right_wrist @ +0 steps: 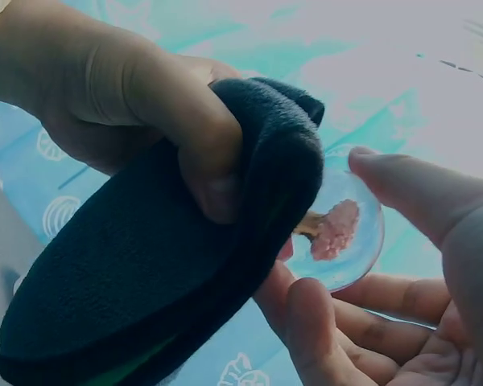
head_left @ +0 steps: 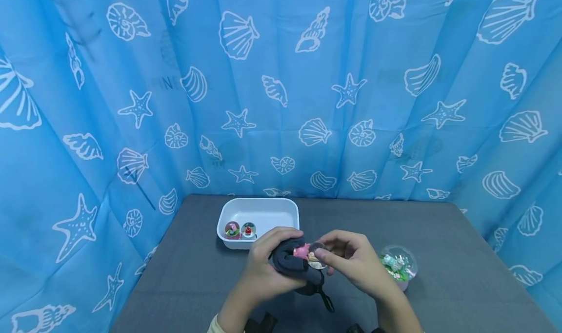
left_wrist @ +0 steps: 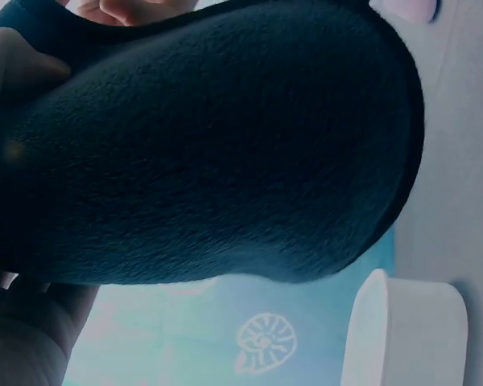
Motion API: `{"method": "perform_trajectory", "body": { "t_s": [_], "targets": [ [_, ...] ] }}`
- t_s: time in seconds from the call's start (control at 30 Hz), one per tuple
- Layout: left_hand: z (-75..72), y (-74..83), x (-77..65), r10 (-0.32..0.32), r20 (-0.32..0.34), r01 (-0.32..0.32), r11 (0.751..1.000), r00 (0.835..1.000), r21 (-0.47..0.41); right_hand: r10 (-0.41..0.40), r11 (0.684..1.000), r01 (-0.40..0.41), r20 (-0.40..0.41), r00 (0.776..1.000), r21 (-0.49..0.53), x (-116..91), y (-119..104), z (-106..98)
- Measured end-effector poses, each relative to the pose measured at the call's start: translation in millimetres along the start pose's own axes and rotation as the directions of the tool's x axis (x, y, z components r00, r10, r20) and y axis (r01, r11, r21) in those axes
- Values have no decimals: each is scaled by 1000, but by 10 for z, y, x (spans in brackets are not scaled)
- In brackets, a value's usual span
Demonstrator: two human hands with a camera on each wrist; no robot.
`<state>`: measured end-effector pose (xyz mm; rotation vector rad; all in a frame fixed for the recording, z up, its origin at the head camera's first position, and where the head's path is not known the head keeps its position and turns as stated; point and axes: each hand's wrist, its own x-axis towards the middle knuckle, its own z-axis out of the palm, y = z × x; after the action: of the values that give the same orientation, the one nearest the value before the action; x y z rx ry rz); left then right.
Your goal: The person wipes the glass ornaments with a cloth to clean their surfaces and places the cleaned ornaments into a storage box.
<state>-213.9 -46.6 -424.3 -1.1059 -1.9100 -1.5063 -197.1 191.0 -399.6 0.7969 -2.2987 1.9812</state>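
My left hand [head_left: 265, 270] grips a dark, fuzzy eye mask [head_left: 285, 260], folded over with its black strap hanging below. In the left wrist view the eye mask [left_wrist: 249, 153] fills most of the picture. Against the open side of the fold sits a small clear snow globe [right_wrist: 369, 221] with a pink tree inside; its base is hidden by the cloth. The right hand [head_left: 357, 262] holds this globe between thumb and fingers. Beyond that hand, a larger snow globe [head_left: 398, 263] with green and white figures stands on the grey table.
A white tray [head_left: 263, 202] stands at the back left, holding two small snow globes [head_left: 232, 229] in its left front corner. Blue curtains [head_left: 281, 79] with white shells and starfish hang behind and beside the grey table [head_left: 184, 274]. Dark objects [head_left: 262, 323] show at the front edge.
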Motion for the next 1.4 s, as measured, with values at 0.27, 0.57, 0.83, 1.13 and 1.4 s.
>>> {"method": "perform_trajectory", "body": {
  "t_s": [0.27,0.57,0.83,1.13,1.4],
  "targets": [
    [-58,-15,-10,-59,39,60,998,997,-13,21,998,-22,-17,1000,-64,1,23,19],
    [-93,-7,8,-101,61,101,995,993,-1,-79,993,77,-16,997,-94,-14,49,18],
    [-104,-3,11,-95,77,95,995,993,0,-162,984,164,36,986,-73,-31,73,7],
    [-62,-9,8,-75,70,75,997,995,1,-158,984,161,47,986,-82,-29,65,-21],
    [-40,-32,-8,-107,48,106,994,993,30,-39,992,40,15,999,-118,10,120,-38]
  ]
}}
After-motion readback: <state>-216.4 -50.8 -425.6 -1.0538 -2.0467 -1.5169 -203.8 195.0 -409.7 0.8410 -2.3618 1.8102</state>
